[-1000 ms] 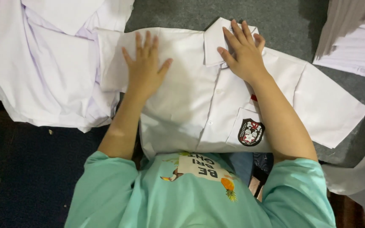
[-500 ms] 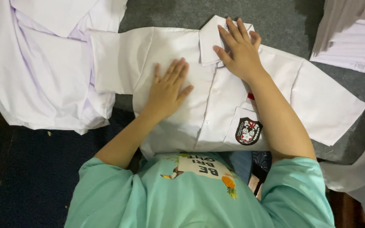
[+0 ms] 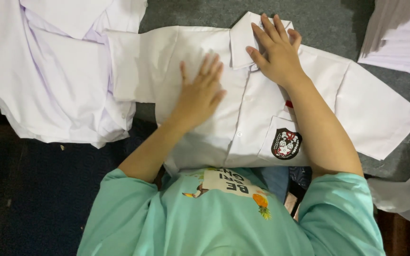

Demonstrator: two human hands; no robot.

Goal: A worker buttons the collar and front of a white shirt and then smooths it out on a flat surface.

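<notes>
One white short-sleeved school shirt (image 3: 262, 118), front up on the grey tabletop (image 3: 338, 19). My left hand (image 3: 200, 92) lies flat, fingers spread, pinning its chest; my right hand (image 3: 274, 50), open, presses the collar (image 3: 243, 40), likely keeping it square.

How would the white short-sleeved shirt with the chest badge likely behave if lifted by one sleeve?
The white shirt is thin cloth lying flat under the left hand and right hand, so it would probably droop and lose its shape. It looks light. Its collar seems somewhat stiffer.
</notes>
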